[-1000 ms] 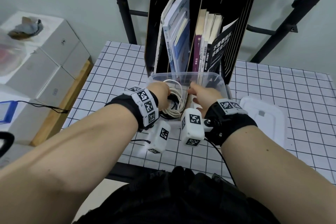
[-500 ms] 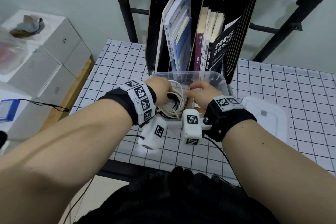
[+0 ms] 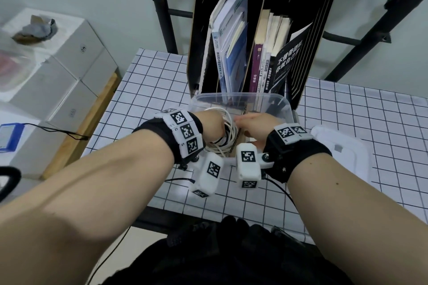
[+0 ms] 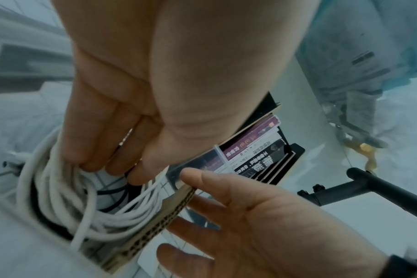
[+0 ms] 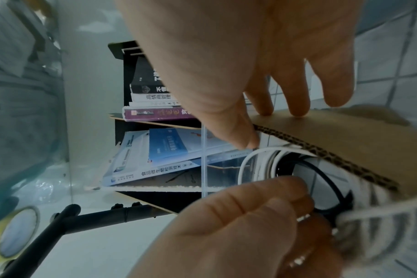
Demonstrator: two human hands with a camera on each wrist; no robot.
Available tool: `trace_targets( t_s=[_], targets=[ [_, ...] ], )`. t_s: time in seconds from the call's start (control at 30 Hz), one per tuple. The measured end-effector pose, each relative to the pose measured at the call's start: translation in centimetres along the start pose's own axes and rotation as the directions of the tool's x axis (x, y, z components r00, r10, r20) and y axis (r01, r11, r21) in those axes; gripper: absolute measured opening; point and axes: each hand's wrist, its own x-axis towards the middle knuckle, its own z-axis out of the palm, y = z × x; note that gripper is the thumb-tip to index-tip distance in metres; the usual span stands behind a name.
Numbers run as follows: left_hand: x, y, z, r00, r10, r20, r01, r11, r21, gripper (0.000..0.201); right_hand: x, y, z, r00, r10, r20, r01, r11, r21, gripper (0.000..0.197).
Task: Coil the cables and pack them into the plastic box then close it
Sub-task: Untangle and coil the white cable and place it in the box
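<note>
A clear plastic box (image 3: 273,102) stands on the checked table, split by a cardboard divider (image 4: 155,223). A white cable coil (image 3: 229,132) and a black cable (image 5: 321,175) lie in its left compartment. My left hand (image 3: 214,122) reaches into that compartment, its fingers (image 4: 95,150) curled down round the white coil (image 4: 60,197). My right hand (image 3: 254,125) pinches the divider (image 5: 333,131) with the thumb (image 5: 245,141) on the cable side and the other fingers behind it. The box lid (image 3: 342,157) lies flat to the right.
A black book holder (image 3: 308,30) full of books stands right behind the box. White cartons (image 3: 58,65) and a blue device (image 3: 9,136) sit off the table's left edge. Black frame bars (image 3: 159,7) rise at the back.
Both hands stay inside the box. The right hand has edged slightly left along the divider, and the left hand keeps its hold on the coil.
</note>
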Motion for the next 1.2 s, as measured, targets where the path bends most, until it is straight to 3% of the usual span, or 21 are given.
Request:
trace_targets(
  t_s=[0.2, 0.4, 0.53, 1.0, 1.2],
  targets=[
    [0.5, 0.5, 0.5, 0.998, 0.016, 0.060, -0.016, 1.000, 0.007, 0.034, 0.4, 0.1, -0.8, 1.000, 0.016, -0.011, -0.016, 1.000, -0.008, 0.015],
    [0.6, 0.3, 0.3, 0.999, 0.042, 0.004, -0.042, 0.999, 0.033, 0.033, 0.7, 0.1, -1.0, 0.999, 0.005, -0.047, -0.010, 0.994, -0.111, 0.030],
    [0.7, 0.4, 0.2, 0.997, 0.066, -0.029, -0.064, 0.996, 0.065, 0.034, 0.9, -0.2, -0.9, 0.999, 0.019, -0.032, -0.023, 0.994, -0.110, 0.026],
    [0.8, 0.4, 0.2, 0.996, 0.079, -0.045, -0.080, 0.997, -0.024, 0.033, 1.6, -1.1, -0.5, 0.998, 0.034, 0.059, -0.021, 0.979, -0.204, 0.028],
    [0.3, 0.5, -0.2, 0.996, 0.048, -0.079, -0.062, 0.982, -0.177, 0.039, 1.3, -1.1, -0.5, 0.998, 0.046, 0.046, -0.040, 0.992, -0.123, 0.032]
  ],
)
